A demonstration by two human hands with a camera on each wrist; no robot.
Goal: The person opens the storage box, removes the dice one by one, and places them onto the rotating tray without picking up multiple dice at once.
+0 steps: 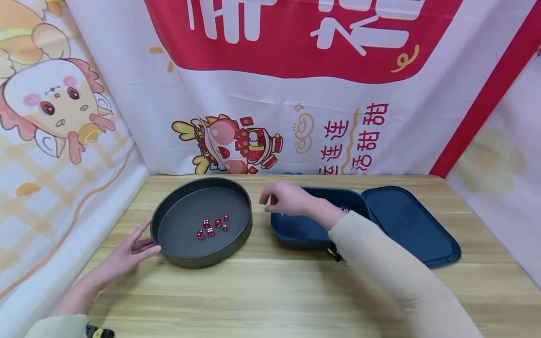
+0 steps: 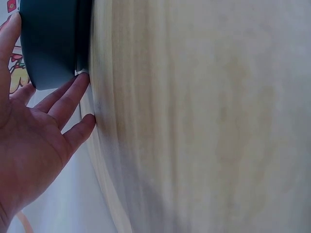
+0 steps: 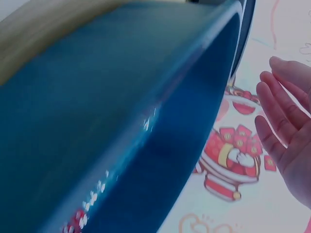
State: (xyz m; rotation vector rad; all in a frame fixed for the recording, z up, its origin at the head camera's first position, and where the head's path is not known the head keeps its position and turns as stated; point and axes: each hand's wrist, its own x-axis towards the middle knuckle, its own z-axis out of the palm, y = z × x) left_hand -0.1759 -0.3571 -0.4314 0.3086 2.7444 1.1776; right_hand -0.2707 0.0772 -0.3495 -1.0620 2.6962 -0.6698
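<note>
Six dice (image 1: 210, 232) are grouped in the tray (image 1: 186, 206), between its centre and its four o'clock wall, twelve being taken as the far side. They look light, hard and smooth; they would probably roll easily, so a pinch on two opposite faces is best suited. The tray seems stiff and rather light, perhaps slick at the wall, and is best grasped by the rim at nine and three o'clock, kept level lest the dice slide.

At about eight o'clock the tray's outer wall is touched by the left hand (image 1: 127, 254), its fingers spread and not wrapped round anything. The right hand (image 1: 291, 198) is held at about ten o'clock of the box (image 1: 300, 242), over or just beyond its rim; its fingers are loosely bent, and nothing is seen between them.

The box is set at three o'clock from the tray, with small red-and-white pieces (image 1: 344, 210) inside near its three o'clock end, partly hidden by the forearm. Farther on at three o'clock is laid the lid (image 1: 414, 225).

Only a narrow strip of table (image 1: 253, 291) is left between tray and box. At twelve the tray is closely backed by cloth (image 1: 262, 94); the broadest room is offered toward six.
</note>
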